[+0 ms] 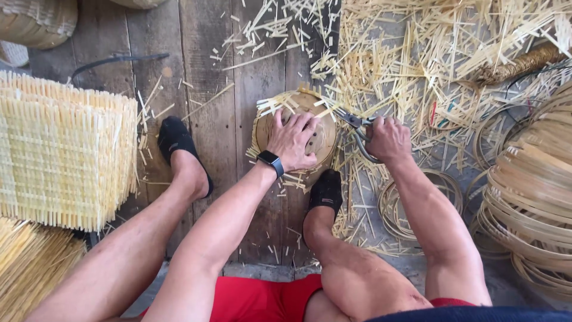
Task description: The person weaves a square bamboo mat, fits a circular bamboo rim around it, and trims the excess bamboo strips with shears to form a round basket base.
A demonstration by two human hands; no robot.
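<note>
1. The left hand (292, 140) lies spread flat on the round basket (298, 134) on the floor (208, 71).
2. The right hand (388, 140) grips shears (356, 126), seemingly cutting strips at its rim.

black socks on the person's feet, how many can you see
2: one black sock left of the round woven piece, the other black sock just below it.

Plank floor (214, 119) — bamboo offcuts (417, 53), hoops (530, 197), woven mats (59, 149)
</note>
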